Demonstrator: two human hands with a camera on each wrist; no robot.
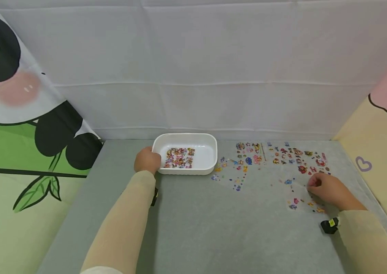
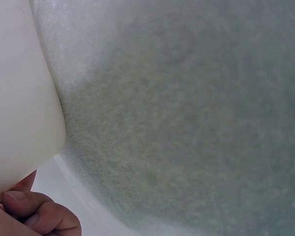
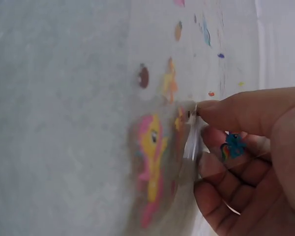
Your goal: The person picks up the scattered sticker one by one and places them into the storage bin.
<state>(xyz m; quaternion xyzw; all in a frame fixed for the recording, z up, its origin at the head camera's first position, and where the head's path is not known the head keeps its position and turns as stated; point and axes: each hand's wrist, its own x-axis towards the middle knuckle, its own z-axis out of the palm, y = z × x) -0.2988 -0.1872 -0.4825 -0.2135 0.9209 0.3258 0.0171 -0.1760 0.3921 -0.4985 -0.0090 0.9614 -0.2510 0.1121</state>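
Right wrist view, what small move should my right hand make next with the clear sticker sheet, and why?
Probably lift the clear sticker sheet gently by its edge: the right hand appears to pinch that edge, where a glinting bend shows. The left hand is holding the white tray, so the right seems best placed.

No txt, labels, brands, nos. or signs legible in any of the 3 views

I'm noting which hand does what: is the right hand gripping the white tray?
No, the left hand grips the tray at its left end, while the right hand is over by the stickers.
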